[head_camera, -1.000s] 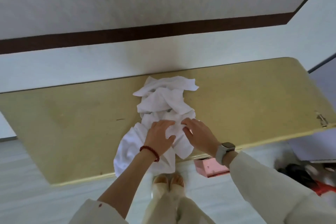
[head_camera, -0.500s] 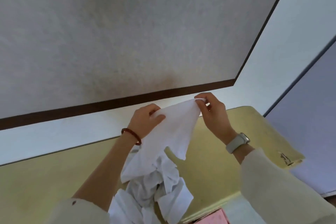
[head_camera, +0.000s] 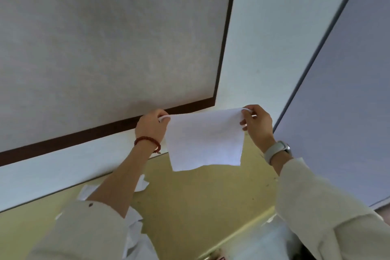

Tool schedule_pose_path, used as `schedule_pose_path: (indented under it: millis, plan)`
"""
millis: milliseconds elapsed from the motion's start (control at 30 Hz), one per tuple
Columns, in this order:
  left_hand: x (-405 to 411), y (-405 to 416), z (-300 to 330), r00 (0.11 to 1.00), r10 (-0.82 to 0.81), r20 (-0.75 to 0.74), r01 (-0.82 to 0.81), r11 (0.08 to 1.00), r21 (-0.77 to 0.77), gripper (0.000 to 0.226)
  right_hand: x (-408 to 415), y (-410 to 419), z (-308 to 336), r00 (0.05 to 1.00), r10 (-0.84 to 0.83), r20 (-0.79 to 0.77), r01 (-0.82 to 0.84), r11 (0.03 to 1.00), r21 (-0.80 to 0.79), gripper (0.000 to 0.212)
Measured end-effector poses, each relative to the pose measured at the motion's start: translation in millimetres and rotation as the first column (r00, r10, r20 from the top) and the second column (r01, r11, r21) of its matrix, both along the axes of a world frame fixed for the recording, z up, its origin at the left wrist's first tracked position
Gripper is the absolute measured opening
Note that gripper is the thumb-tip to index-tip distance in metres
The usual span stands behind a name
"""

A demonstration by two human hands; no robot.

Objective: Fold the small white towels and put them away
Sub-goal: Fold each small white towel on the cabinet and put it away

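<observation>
A small white towel (head_camera: 204, 139) hangs spread flat in the air above the yellow-green table (head_camera: 200, 202). My left hand (head_camera: 150, 125) pinches its upper left corner and my right hand (head_camera: 256, 122) pinches its upper right corner. The towel's lower edge hangs free, clear of the table. The pile of other white towels (head_camera: 137, 232) lies on the table below my left forearm, which hides most of it.
The table stands against a pale wall with a dark brown band (head_camera: 84, 136). A grey-blue panel (head_camera: 348, 112) rises at the right. The table's front edge (head_camera: 242, 232) runs along the lower right, with part of a pink object (head_camera: 219, 256) below it.
Both hands lifted one towel out of the pile and pulled its top corners apart, so it now hangs spread and free of the pile. The view has tilted further up.
</observation>
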State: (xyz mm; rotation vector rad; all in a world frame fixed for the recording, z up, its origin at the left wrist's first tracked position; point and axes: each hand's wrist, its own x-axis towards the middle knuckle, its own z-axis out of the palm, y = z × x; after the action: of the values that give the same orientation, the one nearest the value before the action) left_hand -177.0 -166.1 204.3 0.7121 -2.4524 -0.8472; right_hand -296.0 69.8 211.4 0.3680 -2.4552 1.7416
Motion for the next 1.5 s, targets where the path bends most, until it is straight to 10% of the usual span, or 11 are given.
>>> schedule_pose_path:
  millis: [267,700,1033,1500]
  plan:
    - [-12.0,77.9,-36.8,0.987,0.098,-0.131,-0.101,0.995,-0.015,0.013,-40.2,79.6,-54.8,0.977,0.212,-0.020,-0.211,0.976,0.043,0.009]
    - [69.8,152.2,-194.8,0.794,-0.196,0.576,-0.016,0.940,0.342,0.017,18.9,174.4,-224.4,0.752,0.289,0.592,-0.562,0.750,0.348,0.013]
    - [7.8,111.1,-226.5,0.938,0.167,0.303,-0.322,0.744,0.586,0.006,-37.0,113.7,-236.7,0.925,0.160,0.343,-0.297,0.869,0.395,0.014]
    - [-32.8,98.0,-274.7,0.844,0.386,0.371,-0.522,0.748,0.409,0.014,-81.8,73.9,-288.1,0.950,0.056,0.308,-0.203,0.860,0.468,0.014]
